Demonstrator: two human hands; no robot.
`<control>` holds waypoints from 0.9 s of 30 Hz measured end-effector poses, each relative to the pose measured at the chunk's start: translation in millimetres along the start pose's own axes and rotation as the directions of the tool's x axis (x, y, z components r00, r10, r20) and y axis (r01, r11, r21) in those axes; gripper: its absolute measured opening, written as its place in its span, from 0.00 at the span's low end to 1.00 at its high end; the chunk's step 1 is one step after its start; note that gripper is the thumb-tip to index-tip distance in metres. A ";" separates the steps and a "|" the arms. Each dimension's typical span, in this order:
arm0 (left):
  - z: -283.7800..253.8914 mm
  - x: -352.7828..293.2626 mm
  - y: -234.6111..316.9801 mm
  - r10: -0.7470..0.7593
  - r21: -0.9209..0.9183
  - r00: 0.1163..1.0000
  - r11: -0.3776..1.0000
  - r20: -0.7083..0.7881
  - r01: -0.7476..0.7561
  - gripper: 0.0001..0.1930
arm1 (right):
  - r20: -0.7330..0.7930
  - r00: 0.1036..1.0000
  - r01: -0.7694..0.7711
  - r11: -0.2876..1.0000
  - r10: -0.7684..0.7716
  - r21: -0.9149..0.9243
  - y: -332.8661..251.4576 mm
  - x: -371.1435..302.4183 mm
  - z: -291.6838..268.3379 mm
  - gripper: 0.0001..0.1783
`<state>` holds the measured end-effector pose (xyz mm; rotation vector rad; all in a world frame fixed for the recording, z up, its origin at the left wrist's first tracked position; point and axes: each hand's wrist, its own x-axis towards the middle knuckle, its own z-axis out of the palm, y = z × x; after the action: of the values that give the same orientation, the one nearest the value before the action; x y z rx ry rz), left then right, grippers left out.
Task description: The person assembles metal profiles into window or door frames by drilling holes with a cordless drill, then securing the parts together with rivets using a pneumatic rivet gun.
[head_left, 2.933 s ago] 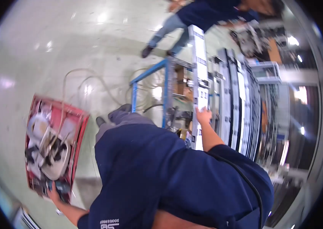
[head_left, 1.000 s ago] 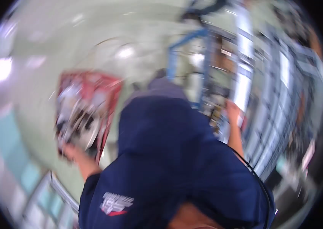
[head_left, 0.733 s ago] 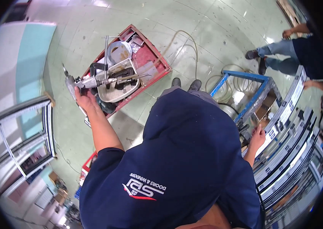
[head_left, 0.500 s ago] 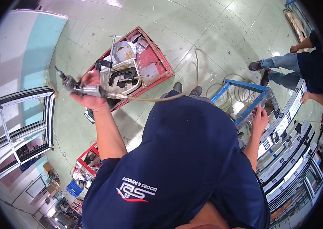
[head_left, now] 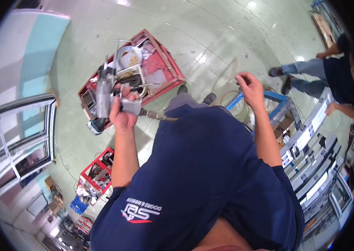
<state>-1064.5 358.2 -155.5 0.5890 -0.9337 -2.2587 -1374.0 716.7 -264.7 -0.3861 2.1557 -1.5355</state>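
My left hand (head_left: 124, 115) is wrapped round the handle of a grey air drill (head_left: 104, 98), held up over the near left side of a red tool cart. From the handle's end a metal coupling (head_left: 152, 114) leads into a pale air hose (head_left: 169, 119). Motion blur softens the drill, and its bit is hard to make out. My right hand (head_left: 251, 90) is raised beside a blue metal frame (head_left: 279, 100), touching nothing. Its fingers are loosely curled, with the thumb apart, and no object shows in them.
The red cart (head_left: 162, 62) carries a white bin, a tape roll (head_left: 129, 57) and a clamp. Coiled hose lies by the blue frame. Another person (head_left: 310, 75) stands at right beside stacked window profiles (head_left: 310, 167). A window frame (head_left: 22, 138) leans at left.
The air drill has swung inward to the right and turned, its handle now toward my body. My right hand has left the blue frame and risen up and to the left.
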 end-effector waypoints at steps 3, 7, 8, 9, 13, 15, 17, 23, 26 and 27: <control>-9.2 -5.4 3.6 -0.071 -0.048 0.997 0.996 0.023 0.072 0.22 | -0.058 0.998 -0.027 0.999 0.025 -0.029 13.6 -10.7 31.4 0.15; -7.7 27.8 12.4 -0.118 0.159 0.982 0.983 0.147 0.094 0.19 | -0.121 0.977 -0.176 0.984 0.178 0.031 -5.7 -62.9 67.9 0.16; 0.9 42.8 19.1 -0.190 0.145 0.963 0.976 0.190 0.164 0.18 | -0.169 0.969 -0.172 0.983 0.180 0.061 1.1 -78.6 77.9 0.16; 10.9 58.9 24.6 -0.253 0.172 0.936 0.961 0.246 0.215 0.16 | -0.229 0.951 -0.172 0.969 0.210 0.176 9.6 -96.4 90.4 0.15; 69.9 134.2 3.1 -0.503 0.307 0.747 0.862 0.434 0.403 0.14 | -0.455 0.799 -0.246 0.905 0.392 0.348 -5.7 -182.9 99.1 0.12; 98.5 164.2 -4.3 -0.581 0.360 0.648 0.814 0.493 0.456 0.14 | -0.511 0.675 -0.352 0.841 0.532 0.410 -33.6 -232.4 111.7 0.13; 108.8 161.1 -5.2 -0.631 0.395 0.562 0.775 0.535 0.494 0.15 | -0.608 0.557 -0.413 0.824 0.566 0.388 -60.5 -299.0 138.9 0.13; 168.9 157.1 -25.1 -0.694 0.547 0.275 0.704 0.665 0.452 0.18 | -0.782 0.043 -0.730 0.554 0.621 0.400 -81.1 -452.9 210.5 0.16; 212.1 129.1 -18.0 -0.690 0.599 0.183 0.707 0.700 0.376 0.18 | -0.772 -0.369 -0.628 0.474 0.517 0.617 -73.5 -537.1 238.7 0.14; 219.9 122.6 -13.7 -0.690 0.621 0.144 0.709 0.710 0.335 0.19 | -0.763 -0.441 -0.627 0.446 0.473 0.639 -73.7 -549.5 239.3 0.14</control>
<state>-1288.3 384.4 -42.5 -0.5417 -1.9338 -3.1675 -783.5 760.8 -146.6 2.3695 2.2886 -0.7530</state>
